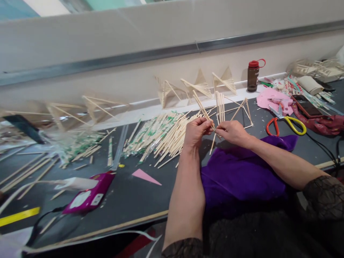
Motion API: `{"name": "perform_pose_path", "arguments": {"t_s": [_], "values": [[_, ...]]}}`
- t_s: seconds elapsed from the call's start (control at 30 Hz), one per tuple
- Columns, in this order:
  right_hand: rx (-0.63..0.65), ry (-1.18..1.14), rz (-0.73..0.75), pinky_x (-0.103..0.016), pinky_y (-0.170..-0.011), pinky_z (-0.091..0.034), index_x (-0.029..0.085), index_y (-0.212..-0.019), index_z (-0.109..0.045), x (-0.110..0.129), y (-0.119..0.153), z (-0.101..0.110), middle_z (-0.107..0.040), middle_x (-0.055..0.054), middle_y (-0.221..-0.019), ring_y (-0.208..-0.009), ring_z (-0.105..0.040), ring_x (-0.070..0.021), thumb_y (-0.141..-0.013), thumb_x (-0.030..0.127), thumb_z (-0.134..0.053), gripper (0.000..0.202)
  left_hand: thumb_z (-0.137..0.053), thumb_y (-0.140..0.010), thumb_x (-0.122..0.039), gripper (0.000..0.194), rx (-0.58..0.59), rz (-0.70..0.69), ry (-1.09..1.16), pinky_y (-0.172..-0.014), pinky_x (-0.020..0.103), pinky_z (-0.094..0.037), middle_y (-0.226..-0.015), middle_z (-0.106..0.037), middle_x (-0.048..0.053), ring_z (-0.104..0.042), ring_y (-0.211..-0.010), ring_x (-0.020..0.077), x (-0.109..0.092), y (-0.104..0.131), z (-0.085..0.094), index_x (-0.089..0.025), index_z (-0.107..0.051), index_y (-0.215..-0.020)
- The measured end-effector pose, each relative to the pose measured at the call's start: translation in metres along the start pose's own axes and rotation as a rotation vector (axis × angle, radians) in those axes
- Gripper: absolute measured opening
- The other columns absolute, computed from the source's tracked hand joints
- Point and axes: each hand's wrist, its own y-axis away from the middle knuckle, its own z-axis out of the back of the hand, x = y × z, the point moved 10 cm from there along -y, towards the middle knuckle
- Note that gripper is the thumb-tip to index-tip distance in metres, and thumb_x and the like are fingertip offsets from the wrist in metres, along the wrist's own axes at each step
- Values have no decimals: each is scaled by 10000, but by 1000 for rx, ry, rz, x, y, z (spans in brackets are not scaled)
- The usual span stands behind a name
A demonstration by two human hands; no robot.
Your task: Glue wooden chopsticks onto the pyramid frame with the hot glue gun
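Note:
My left hand (197, 129) is closed around a few thin wooden chopsticks (200, 103) that slant up and to the left. Close beside it, my right hand (234, 132) pinches at their lower ends; the fingers partly hide what is between them. Just behind the hands stands an upright group of chopsticks (220, 107). An open triangular frame (248, 111) of sticks stands to its right. Left of my hands lies a large pile of loose chopsticks (172, 138), some in green-printed wrappers. A purple cloth (242, 175) lies under my forearms at the table edge.
Several stick structures (197, 86) line the wall. A brown bottle (252, 77), scissors (286, 123), a pink glue gun (281, 104) and a phone (306, 105) are at right. A magenta power strip (90, 193) with cables and a pink paper triangle (146, 176) lie at left.

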Motion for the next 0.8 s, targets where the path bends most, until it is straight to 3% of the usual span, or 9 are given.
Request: {"name": "perform_pose_path", "arguments": {"t_s": [0.13,0.27,0.37,0.6,0.7,0.8], "values": [[41,-96,-16,-223,-653,-362,137,-885,-761,1,1,-6,-726,-45,-784,-719,-617,-124,-945,268,-573,237,-814,-515,-334,285,-40,6,1,-424,178,-426,-600,-650,2,-541,-463,76,-2,1,3,-148,-638,-641],[78,-406,-74,-201,-603,-379,109,-806,-718,-2,0,-10,-596,22,-573,-547,-556,-84,-939,232,-573,232,-815,-502,-303,277,-16,28,16,-416,163,-418,-601,-661,5,-550,-464,73,-4,3,1,-140,-652,-654],[74,-567,-102,-191,-572,-378,117,-762,-671,-6,-1,-13,-551,50,-527,-509,-534,-75,-904,228,-618,188,-823,-483,-302,280,8,34,19,-406,158,-406,-573,-654,-1,-549,-456,75,-6,5,-3,-142,-651,-636],[105,-559,-129,-199,-546,-352,153,-659,-553,-6,0,-15,-523,63,-488,-496,-512,-73,-838,152,-617,190,-822,-488,-293,264,25,48,87,-382,158,-363,-557,-644,-7,-500,-418,63,-4,6,-11,-152,-642,-621],[265,-553,-120,-202,-516,-355,153,-643,-560,4,6,-25,-525,57,-488,-484,-503,-74,-795,117,-603,163,-801,-529,-287,257,-77,28,212,-364,138,-280,-578,-622,-34,-410,-393,23,-5,0,10,-172,-603,-647],[473,-517,-71,-203,-491,-355,150,-616,-569,14,16,-33,-524,47,-475,-472,-499,-74,-760,87,-594,159,-751,-612,-323,277,-263,-36,254,-374,142,-251,-577,-547,-65,-350,-409,17,-8,-6,49,-194,-511,-661]]}}
